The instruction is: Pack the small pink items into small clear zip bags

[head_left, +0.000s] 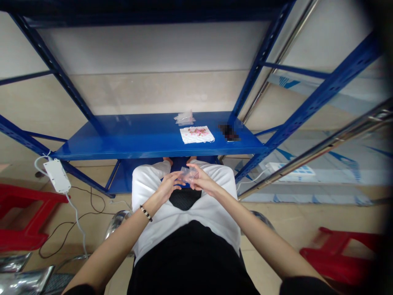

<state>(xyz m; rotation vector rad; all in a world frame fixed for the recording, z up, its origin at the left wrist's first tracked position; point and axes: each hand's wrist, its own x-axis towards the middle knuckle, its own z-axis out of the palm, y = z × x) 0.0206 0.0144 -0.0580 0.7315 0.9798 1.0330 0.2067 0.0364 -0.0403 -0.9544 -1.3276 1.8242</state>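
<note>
Over my lap, a small clear plastic bag (188, 174) is held between my two hands. My left hand (170, 184) grips its left side with the fingers pinched. On the other side, the thumb and fingers of my right hand (201, 180) close on the bag. Some pinkish colour shows through the plastic; what causes it is too small to make out. Ahead on the blue shelf lies a white cloth or paper (190, 137) with small pink and reddish pieces (198, 131) scattered on it. Behind it rests a stack of clear plastic bags (184, 118).
A pixelated dark object (229, 132) lies at the right of the blue shelf (132, 135). A white power strip (57, 175) hangs at the left post, its cords reaching the floor. Red stools (27, 217) stand on both sides. A metal rail (307, 162) runs along the right.
</note>
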